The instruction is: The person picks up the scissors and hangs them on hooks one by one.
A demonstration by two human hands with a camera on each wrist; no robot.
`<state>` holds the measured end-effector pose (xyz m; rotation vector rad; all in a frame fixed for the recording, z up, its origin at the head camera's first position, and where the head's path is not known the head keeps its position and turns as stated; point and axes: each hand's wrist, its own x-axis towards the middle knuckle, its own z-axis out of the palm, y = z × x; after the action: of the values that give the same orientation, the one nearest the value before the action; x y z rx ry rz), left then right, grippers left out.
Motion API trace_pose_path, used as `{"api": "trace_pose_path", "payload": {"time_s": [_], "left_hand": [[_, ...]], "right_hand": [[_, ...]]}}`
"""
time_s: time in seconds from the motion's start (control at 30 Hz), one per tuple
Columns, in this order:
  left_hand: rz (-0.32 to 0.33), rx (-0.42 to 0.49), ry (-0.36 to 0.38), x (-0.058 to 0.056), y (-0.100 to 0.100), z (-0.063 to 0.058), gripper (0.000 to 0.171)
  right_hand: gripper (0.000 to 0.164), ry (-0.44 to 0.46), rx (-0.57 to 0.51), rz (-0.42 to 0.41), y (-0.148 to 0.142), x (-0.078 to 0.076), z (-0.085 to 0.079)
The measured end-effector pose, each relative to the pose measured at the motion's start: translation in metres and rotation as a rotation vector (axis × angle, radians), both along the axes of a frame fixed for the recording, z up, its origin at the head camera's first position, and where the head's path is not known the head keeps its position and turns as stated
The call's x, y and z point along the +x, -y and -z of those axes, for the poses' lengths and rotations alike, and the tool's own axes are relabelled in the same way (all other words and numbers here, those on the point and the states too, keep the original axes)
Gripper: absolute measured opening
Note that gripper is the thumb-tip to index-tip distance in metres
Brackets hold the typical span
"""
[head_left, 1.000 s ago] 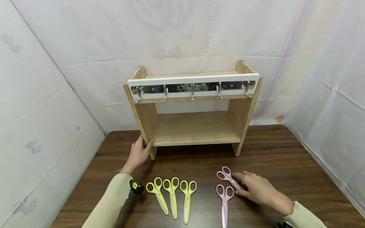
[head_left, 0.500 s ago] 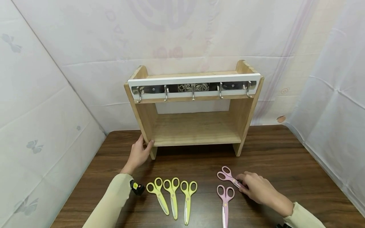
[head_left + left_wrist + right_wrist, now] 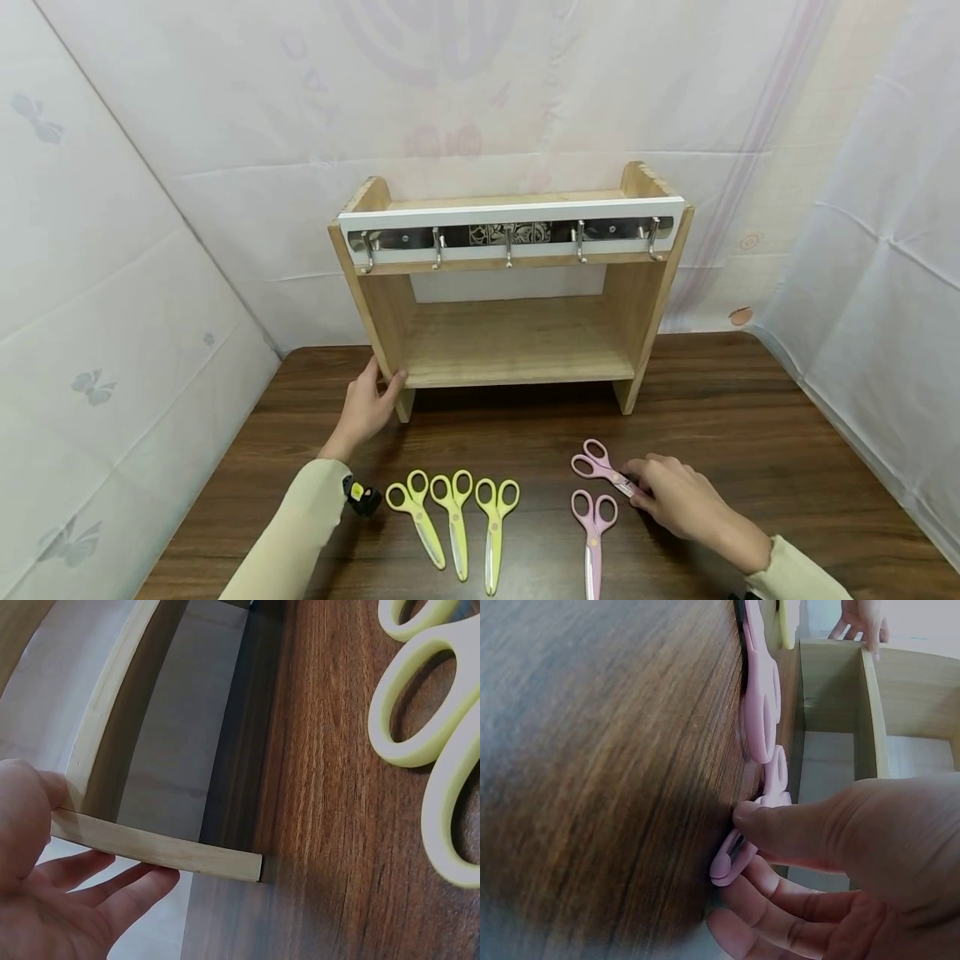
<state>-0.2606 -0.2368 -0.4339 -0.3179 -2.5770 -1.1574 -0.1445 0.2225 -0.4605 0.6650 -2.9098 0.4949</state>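
Note:
My left hand (image 3: 365, 410) grips the lower left side panel of a light wooden shelf (image 3: 517, 342). In the left wrist view the thumb is on one side of the panel edge (image 3: 165, 849), the fingers on the other. My right hand (image 3: 682, 500) pinches the blade end of pink scissors (image 3: 604, 472), which lie slanted on the table. Seen from the right wrist, the thumb (image 3: 795, 829) presses on the blade (image 3: 724, 866) and the fingers curl beneath. A second pair of pink scissors (image 3: 593, 542) lies just left of that hand.
Three yellow scissors (image 3: 457, 533) lie side by side on the dark wooden table (image 3: 525, 442), handles towards the shelf. Metal hooks (image 3: 508, 246) line a white rail (image 3: 450, 215) across the shelf's upper front. White patterned cloth (image 3: 247, 117) hangs behind and at both sides.
My right thumb and fingers have closed onto the blade end of the upper pink scissors. Those scissors have hardly moved. My left hand keeps its grip on the shelf.

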Motion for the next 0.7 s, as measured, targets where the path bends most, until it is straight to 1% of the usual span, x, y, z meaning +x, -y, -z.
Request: {"api": "trace_pose_path", "payload": {"time_s": [0.1,0.37,0.47,0.6,0.7], "left_hand": [[0.004,0.004,0.006,0.000,0.000,0.000,0.054],[-0.001,0.012,0.023,0.002,0.002,0.004,0.054],[0.000,0.019,0.021,0.002,0.002,0.004,0.052],[0.002,0.026,0.013,0.001,0.002,0.003,0.051],[0.005,0.030,0.014,0.000,0.002,0.002,0.052]], "right_hand": [[0.024,0.014,0.001,0.015,0.000,0.000,-0.001],[0.032,0.034,-0.052,-0.004,-0.002,-0.002,0.001],[0.034,0.029,-0.046,0.000,-0.002,-0.002,0.000],[0.032,0.027,-0.034,0.019,-0.003,-0.003,-0.006],[0.029,0.025,-0.032,0.038,-0.006,-0.006,-0.015]]}}
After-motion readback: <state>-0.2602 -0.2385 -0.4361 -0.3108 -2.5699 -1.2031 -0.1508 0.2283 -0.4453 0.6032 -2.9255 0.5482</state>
